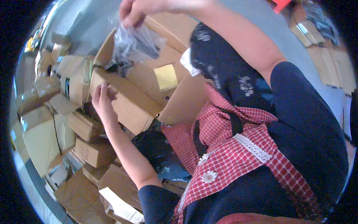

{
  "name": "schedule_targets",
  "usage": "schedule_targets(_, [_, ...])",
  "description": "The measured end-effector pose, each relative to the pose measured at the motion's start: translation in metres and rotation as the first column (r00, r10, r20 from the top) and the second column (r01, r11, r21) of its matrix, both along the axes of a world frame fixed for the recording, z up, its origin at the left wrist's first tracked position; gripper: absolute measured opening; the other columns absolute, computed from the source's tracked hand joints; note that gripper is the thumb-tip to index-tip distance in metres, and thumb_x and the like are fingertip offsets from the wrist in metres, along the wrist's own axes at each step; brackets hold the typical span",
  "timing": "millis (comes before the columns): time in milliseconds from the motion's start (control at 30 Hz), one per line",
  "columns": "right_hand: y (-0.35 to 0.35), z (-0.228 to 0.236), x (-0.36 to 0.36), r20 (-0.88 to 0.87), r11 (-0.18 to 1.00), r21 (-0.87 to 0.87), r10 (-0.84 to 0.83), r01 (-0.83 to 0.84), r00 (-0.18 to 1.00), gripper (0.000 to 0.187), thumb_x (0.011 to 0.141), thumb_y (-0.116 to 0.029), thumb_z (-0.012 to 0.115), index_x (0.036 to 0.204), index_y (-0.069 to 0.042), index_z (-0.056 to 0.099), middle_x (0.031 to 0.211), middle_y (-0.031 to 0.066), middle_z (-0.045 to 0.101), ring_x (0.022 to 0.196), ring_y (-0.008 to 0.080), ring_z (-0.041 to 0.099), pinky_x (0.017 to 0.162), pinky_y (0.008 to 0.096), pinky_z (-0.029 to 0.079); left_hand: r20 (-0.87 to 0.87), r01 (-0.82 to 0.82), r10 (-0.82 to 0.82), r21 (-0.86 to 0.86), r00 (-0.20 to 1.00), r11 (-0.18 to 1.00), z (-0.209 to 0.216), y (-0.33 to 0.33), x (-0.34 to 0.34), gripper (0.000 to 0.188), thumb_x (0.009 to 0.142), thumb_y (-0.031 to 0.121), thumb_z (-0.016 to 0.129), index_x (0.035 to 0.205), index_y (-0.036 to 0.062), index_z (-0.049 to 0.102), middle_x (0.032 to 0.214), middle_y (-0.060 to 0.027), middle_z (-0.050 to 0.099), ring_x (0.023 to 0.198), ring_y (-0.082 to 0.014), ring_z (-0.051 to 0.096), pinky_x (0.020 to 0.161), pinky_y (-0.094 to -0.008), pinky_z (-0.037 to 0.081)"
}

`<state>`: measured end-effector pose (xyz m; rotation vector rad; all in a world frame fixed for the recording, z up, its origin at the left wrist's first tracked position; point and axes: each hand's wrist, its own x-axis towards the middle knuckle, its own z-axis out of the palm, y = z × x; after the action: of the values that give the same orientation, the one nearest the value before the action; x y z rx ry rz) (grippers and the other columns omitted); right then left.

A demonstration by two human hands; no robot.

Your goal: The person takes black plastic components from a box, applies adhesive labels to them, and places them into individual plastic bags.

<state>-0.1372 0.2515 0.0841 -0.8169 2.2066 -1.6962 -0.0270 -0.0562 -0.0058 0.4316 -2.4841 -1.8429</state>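
Observation:
My right hand [135, 13] is closed on the top of a clear plastic bag [137, 42] with something dark inside. The bag hangs over a large open cardboard box [182, 98] standing in front of me. My left hand [104, 100] is beside the box's left wall, fingers apart and slightly curled, with nothing visible in it. A yellowish piece of card or paper [166, 77] lies inside the box. What the dark contents of the bag are, I cannot make out.
Many cardboard boxes [41, 138] are piled on the left, with a white paper sheet [121, 205] on those near me. Flattened cardboard [324, 65] and more packages are at the far right. My knees, in dark patterned cloth, flank the box.

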Motion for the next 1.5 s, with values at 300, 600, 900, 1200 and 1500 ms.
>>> schedule_targets(300, [0.216, -0.129, 0.022, 0.266, 0.846, 0.045, -0.522, 0.531, 0.81, 0.017, 0.082, -0.01, 0.067, 0.093, 0.004, 0.069, 0.084, 0.0101, 0.07, 0.077, 0.017, 0.067, 0.073, 0.0305, 0.055, 0.206, 0.286, -0.247, -0.189, 0.947, 0.939, -0.043, 0.019, 0.009, 0.022, 0.096, 0.022, 0.057, 0.098, 0.0008, 0.063, 0.076, -0.0042, 0.063, 0.067, -0.0114, 0.061, 0.058, -0.0241, 0.049])
schedule_targets(600, [0.35, -0.367, 0.057, 0.267, 0.387, 0.491, -0.92, 0.78, 0.288, 0.019, 0.079, -0.014, 0.068, 0.091, 0.0, 0.072, 0.087, 0.0108, 0.072, 0.081, 0.0188, 0.068, 0.077, 0.0298, 0.054, 0.373, 0.431, -0.39, -0.029, 0.842, 0.902, -0.094, 0.071, 0.003, 0.022, 0.099, 0.018, 0.052, 0.103, -0.0009, 0.061, 0.083, -0.0087, 0.066, 0.077, -0.0172, 0.067, 0.063, -0.0264, 0.053])
schedule_targets(900, [0.282, -0.386, 0.056, 0.042, 0.546, 0.465, -0.8, 0.697, 0.598, 0.026, 0.075, -0.026, 0.07, 0.093, -0.008, 0.073, 0.087, 0.0116, 0.071, 0.081, 0.0264, 0.067, 0.075, 0.0365, 0.052, 0.468, 0.44, -0.421, 0.074, 0.777, 0.895, -0.129, 0.07, 0.001, 0.02, 0.098, 0.016, 0.053, 0.105, -0.0015, 0.06, 0.086, -0.0117, 0.068, 0.081, -0.0201, 0.069, 0.067, -0.0286, 0.056])
schedule_targets(1200, [0.248, -0.374, 0.062, -0.01, 0.513, 0.805, -0.491, 0.298, 0.871, 0.026, 0.068, -0.021, 0.061, 0.082, -0.002, 0.071, 0.08, 0.024, 0.067, 0.074, 0.0404, 0.066, 0.067, 0.0505, 0.052, 0.596, 0.359, -0.348, 0.106, 0.723, 0.927, -0.18, 0.022, 0.003, 0.019, 0.096, 0.015, 0.055, 0.102, -0.0014, 0.062, 0.085, -0.0106, 0.069, 0.075, -0.0176, 0.068, 0.062, -0.0274, 0.055])
schedule_targets(1500, [0.221, -0.34, 0.054, -0.181, 0.47, 0.775, -0.475, 0.422, 0.861, 0.036, 0.074, -0.005, 0.055, 0.109, -0.004, 0.06, 0.12, 0.0154, 0.057, 0.095, 0.0342, 0.063, 0.08, 0.0426, 0.05, 0.478, 0.638, -0.445, -0.687, 0.758, 0.348, -0.263, 0.07, -0.148, 0.032, 0.085, 0.024, 0.058, 0.105, -0.0013, 0.061, 0.091, -0.021, 0.068, 0.085, -0.0395, 0.065, 0.078, -0.0477, 0.052])
